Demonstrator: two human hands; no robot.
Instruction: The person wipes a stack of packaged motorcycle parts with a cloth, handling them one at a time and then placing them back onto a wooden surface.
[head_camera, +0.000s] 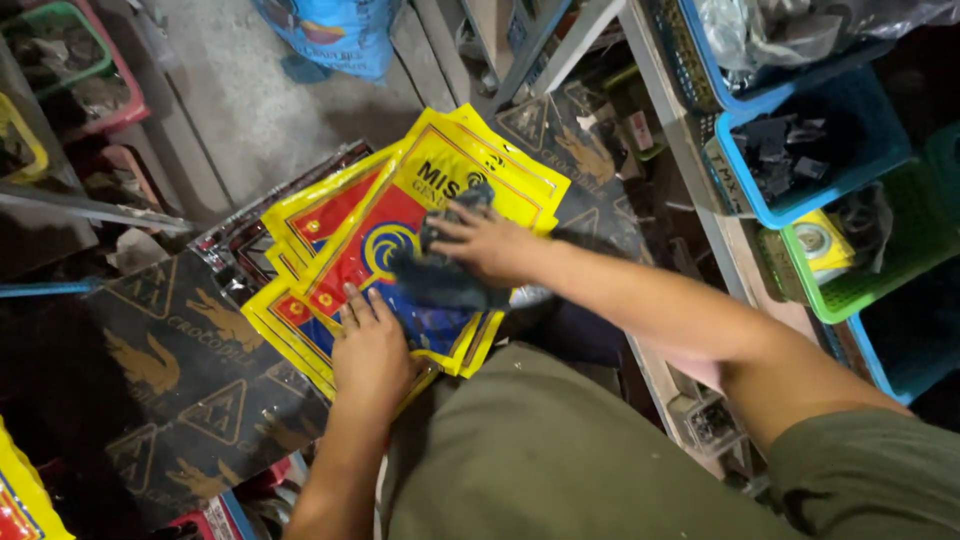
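I've got the left hand (372, 352) pressed flat, fingers spread, on the stack of yellow pouches (420, 215), while the right hand (490, 245) grips a dark blue part (440, 285) just beside it, seemingly bagging, needing the pouch mouth opened.

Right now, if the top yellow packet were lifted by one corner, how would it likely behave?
The top yellow packet would probably flop, since it looks thin and flat. Its glossy face suggests it could slide off the stack beneath. The left hand presses the packets, and the right hand holds a dark cloth on them.
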